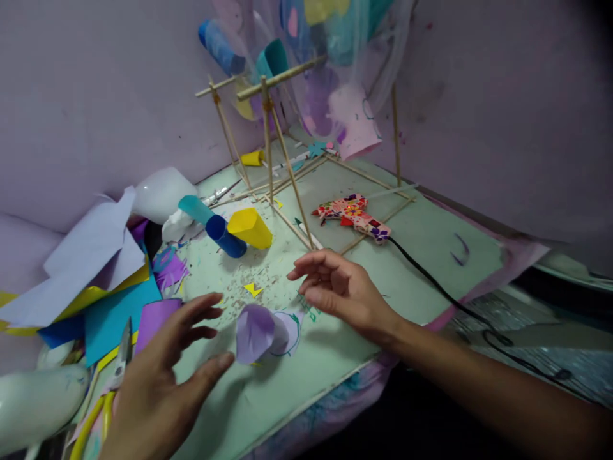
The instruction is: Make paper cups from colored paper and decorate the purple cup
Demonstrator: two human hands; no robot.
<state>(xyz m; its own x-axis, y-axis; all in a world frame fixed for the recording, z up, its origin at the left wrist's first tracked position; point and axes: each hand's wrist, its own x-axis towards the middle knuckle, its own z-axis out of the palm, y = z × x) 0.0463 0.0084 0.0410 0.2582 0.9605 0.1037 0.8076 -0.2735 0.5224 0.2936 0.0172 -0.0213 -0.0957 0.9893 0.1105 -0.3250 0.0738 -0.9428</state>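
A lilac paper cone (255, 333) stands near the front of the board, with a pale lilac paper piece (286, 332) marked in dark pen beside it. My left hand (177, 364) hovers just left of the cone, thumb and fingers apart, touching nothing that I can see. My right hand (338, 284) is above the board to the right of the cone, fingers loosely curled but apart, nothing in them. Beyond the hands stand a blue paper tube (225, 236) and a yellow paper tube (251, 228). A small yellow scrap (253, 290) lies between the hands.
A flower-patterned glue gun (354, 216) lies behind my right hand, its black cord (431, 284) trailing right. A stick frame (282, 147) stands at the back. Yellow-handled scissors (115, 383) and stacked coloured paper (90, 255) are at left. A purple paper roll (156, 319) lies beside my left hand.
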